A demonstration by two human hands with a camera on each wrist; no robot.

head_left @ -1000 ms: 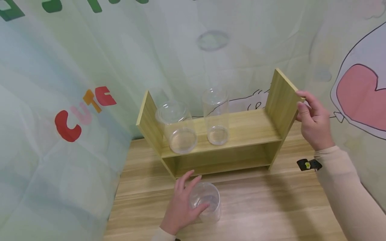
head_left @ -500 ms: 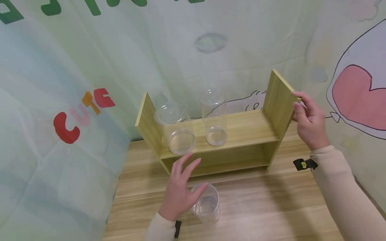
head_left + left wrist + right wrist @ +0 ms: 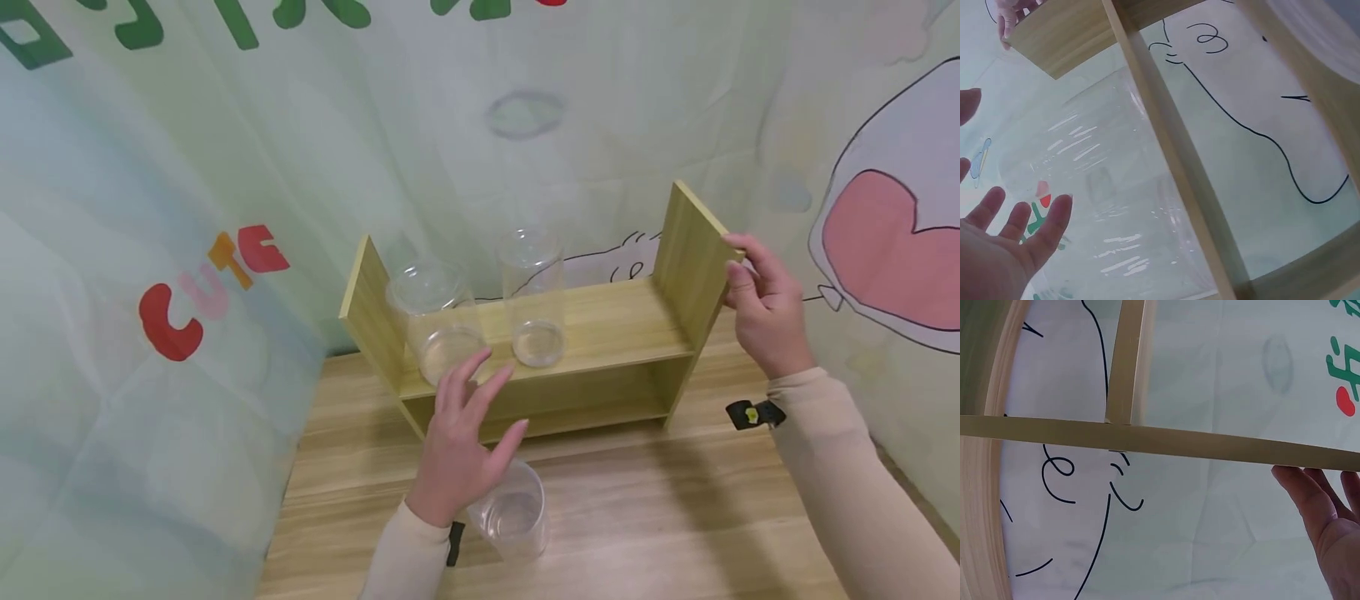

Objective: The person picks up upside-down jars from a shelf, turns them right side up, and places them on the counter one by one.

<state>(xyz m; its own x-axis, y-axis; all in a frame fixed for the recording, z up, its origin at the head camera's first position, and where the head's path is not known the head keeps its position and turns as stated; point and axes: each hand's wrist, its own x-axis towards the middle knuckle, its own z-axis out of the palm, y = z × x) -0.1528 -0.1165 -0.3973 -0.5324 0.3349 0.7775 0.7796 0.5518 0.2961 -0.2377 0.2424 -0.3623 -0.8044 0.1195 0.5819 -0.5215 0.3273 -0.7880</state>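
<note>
My right hand (image 3: 768, 312) grips the upper edge of the right side panel of a small wooden shelf (image 3: 622, 321). In the right wrist view its fingertips (image 3: 1288, 478) lie against that panel's edge. My left hand (image 3: 465, 442) hovers in front of the shelf with spread fingers and holds nothing. Beyond it, a wide clear plastic jar (image 3: 431, 292) stands at the left on the upper board; this jar (image 3: 1110, 206) fills much of the left wrist view. A narrower clear jar (image 3: 534, 283) stands beside it. Under my left hand, a clear open-topped container (image 3: 517, 521) stands on the table, partly hidden.
The wood-grain table (image 3: 637, 508) carries the shelf, whose lower compartment (image 3: 585, 404) faces me. A printed curtain (image 3: 420, 150) hangs close behind and to the left, with a balloon drawing (image 3: 873, 242) at the right.
My left hand has moved up and away from the container on the table toward the wide jar on the shelf. My right hand keeps its grip on the side panel.
</note>
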